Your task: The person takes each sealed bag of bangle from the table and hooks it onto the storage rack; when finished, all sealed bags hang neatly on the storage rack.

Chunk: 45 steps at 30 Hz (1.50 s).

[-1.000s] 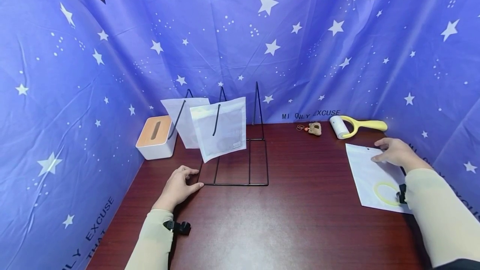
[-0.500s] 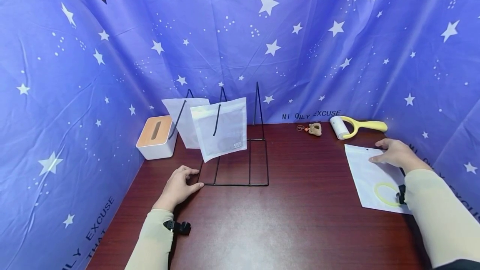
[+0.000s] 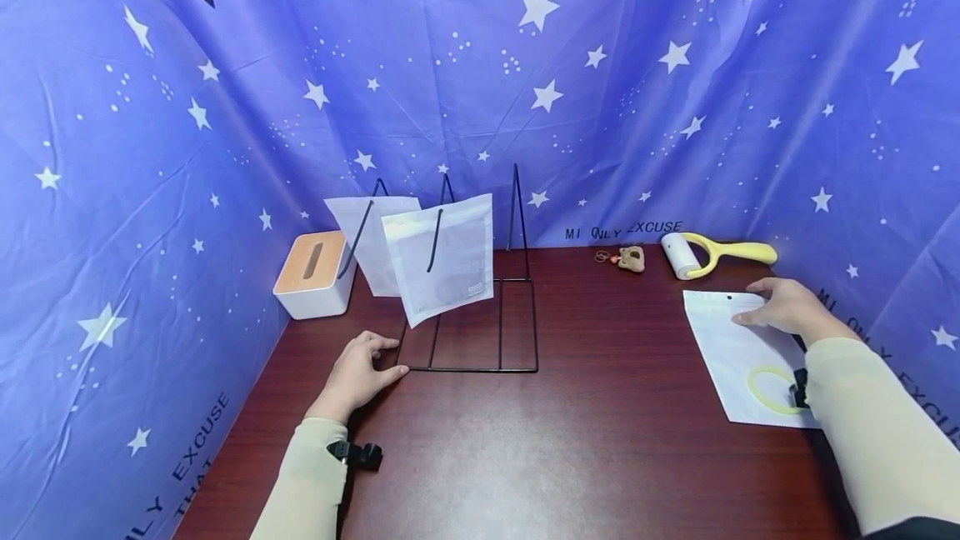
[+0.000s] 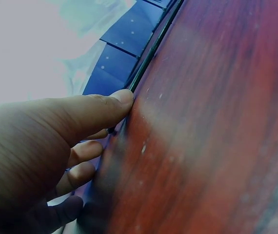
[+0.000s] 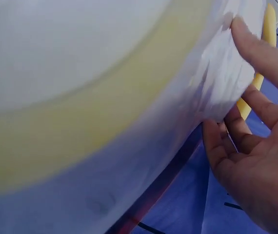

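Note:
My left hand grips the front left corner of a black wire rack; in the left wrist view the thumb lies on the wire, with the other fingers beyond it. Two white zip pouches stand in the rack, a front one and a rear one. At the right, my right hand pinches the upper edge of another white zip pouch, thumb on its face and fingers behind. A pale yellow ring shows on that pouch, its right side covered by the wrist camera.
A white tissue box with a wooden lid stands left of the rack. Toward the back right are a small brown bear keychain and a lint roller with a yellow handle. Blue star-printed cloth walls off the table's back and sides.
My right hand and the pouch it pinches have shifted slightly left. My left hand, the rack and its two pouches stay in place.

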Available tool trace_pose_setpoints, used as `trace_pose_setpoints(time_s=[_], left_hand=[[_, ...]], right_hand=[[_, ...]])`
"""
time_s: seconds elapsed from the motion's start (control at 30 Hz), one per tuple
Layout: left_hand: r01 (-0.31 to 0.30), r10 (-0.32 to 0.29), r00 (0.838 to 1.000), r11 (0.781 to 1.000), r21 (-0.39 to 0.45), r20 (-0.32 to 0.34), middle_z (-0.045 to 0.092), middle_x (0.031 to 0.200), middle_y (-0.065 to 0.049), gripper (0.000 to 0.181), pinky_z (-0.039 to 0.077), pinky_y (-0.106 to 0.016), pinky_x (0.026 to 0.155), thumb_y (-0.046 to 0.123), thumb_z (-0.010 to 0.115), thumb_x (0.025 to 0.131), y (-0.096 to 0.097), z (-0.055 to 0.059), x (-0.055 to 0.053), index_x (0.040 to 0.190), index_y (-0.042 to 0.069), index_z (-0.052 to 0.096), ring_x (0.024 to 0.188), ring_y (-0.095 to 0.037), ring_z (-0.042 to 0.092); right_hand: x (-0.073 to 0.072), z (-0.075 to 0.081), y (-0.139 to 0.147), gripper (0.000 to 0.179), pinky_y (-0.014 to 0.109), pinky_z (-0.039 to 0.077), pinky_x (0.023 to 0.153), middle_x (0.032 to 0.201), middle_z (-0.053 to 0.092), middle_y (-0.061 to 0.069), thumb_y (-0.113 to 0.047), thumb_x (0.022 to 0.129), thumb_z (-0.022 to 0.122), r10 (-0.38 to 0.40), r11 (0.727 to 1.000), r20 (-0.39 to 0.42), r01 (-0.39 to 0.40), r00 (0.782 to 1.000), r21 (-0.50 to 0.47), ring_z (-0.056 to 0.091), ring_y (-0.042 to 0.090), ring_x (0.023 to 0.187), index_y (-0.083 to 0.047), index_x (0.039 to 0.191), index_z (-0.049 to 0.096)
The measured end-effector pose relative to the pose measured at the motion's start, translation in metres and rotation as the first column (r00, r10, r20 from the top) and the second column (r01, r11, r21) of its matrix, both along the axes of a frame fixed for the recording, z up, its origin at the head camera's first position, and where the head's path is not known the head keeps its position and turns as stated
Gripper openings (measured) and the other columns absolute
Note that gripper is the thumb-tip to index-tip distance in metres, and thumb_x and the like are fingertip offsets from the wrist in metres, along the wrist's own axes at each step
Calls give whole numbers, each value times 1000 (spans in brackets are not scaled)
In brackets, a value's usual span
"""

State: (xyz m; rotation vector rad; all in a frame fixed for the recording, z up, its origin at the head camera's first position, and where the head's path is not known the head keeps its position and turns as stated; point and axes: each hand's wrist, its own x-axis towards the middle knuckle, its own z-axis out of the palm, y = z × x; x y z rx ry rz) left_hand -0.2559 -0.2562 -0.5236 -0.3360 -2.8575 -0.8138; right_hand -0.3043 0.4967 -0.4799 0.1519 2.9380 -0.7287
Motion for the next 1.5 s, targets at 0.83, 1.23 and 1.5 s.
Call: trace_pose_setpoints(time_s=[0.83, 1.23, 1.5], left_hand=[[0, 0, 999, 1000, -7, -37, 62, 107, 2, 48, 48, -43, 86, 33, 92, 80, 0, -1, 1, 122, 13, 78, 98, -20, 56], [-6, 6, 1000, 1000, -16, -16, 62, 109, 2, 48, 49, -43, 87, 34, 92, 81, 1, 0, -1, 123, 14, 77, 100, -20, 57], [-7, 7, 1000, 1000, -8, -5, 62, 110, 1, 48, 48, -43, 88, 34, 92, 81, 1, 1, 0, 123, 14, 77, 101, -20, 57]], right_hand=[[3, 8, 2, 48, 35, 50, 64, 95, 69, 7, -46, 100, 70, -47, 985, -149, 21, 988, -171, 58, 24, 82, 0, 114, 72], [11, 23, -18, 44, 31, 52, 65, 94, 76, 0, -42, 96, 77, -21, 983, -227, -21, 974, -182, 60, 11, 81, -2, 113, 77], [18, 42, -39, 39, 30, 48, 61, 90, 74, -7, -42, 95, 79, 13, 980, -294, -70, 956, -186, 55, 14, 77, -5, 108, 78]])
